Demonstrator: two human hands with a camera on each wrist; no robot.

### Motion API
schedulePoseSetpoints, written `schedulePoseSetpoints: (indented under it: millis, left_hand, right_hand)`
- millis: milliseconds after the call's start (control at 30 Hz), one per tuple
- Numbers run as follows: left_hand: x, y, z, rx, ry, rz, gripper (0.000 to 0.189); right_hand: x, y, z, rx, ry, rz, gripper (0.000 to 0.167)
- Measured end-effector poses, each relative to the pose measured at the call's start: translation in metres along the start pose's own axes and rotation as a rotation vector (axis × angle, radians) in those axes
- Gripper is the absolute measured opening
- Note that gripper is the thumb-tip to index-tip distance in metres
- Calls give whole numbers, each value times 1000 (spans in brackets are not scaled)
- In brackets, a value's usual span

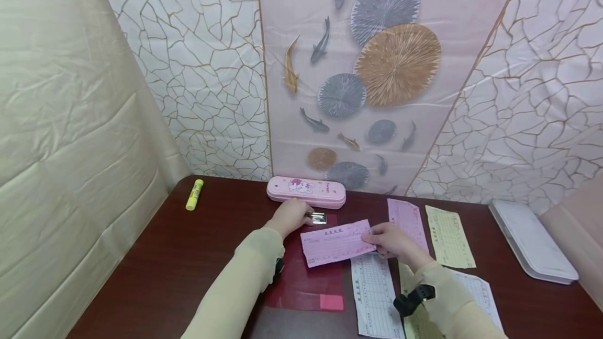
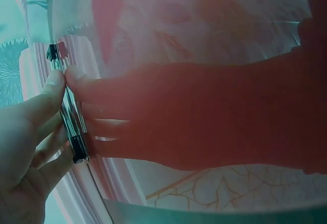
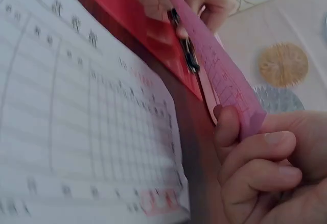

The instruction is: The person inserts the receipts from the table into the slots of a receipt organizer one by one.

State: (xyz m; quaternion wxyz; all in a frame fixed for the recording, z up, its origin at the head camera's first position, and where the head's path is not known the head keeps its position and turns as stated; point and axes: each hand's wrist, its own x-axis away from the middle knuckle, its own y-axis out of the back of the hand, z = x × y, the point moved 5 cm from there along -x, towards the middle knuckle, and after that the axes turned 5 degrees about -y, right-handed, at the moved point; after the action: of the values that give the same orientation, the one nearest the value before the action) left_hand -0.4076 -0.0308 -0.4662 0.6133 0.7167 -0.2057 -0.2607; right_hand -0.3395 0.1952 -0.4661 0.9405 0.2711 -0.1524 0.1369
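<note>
Paper slip point(image 1: 334, 245), pink, is pinched in the right hand point(image 1: 388, 239); the left hand point(image 1: 292, 214) grips the red clipboard point(image 1: 303, 286) by its far-end clip point(image 1: 319, 218).

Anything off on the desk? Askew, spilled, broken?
Nothing visibly spilled or broken. Only mild untidiness: the paper slips right of the red clip folder lie at differing angles instead of squared up.
</note>
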Motion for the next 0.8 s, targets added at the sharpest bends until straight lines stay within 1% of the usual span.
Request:
schedulePoseSetpoints:
  millis: [133, 267, 400, 533, 667, 800]
  left_hand:
    - [-1, 0, -1, -8, -1, -7, 17]
    - [0, 0, 0, 36, -1, -27, 21]
    - [1, -2, 2, 81, 1, -57, 25]
    - [1, -3, 6, 106, 20, -57, 27]
    - [2, -3, 8, 117, 31, -51, 27]
    - [2, -2, 8, 124, 28, -58, 28]
  right_hand:
    - [1, -9, 2, -34, -15, 0, 21]
    - [1, -18, 3, -54, -34, 0, 20]
    - [0, -27, 4, -76, -48, -16, 19]
    - [-4, -34, 5, -97, -74, -28, 20]
    - [-7, -41, 6, -91, -99, -44, 23]
    - [-11, -47, 9, -73, -87, -63, 28]
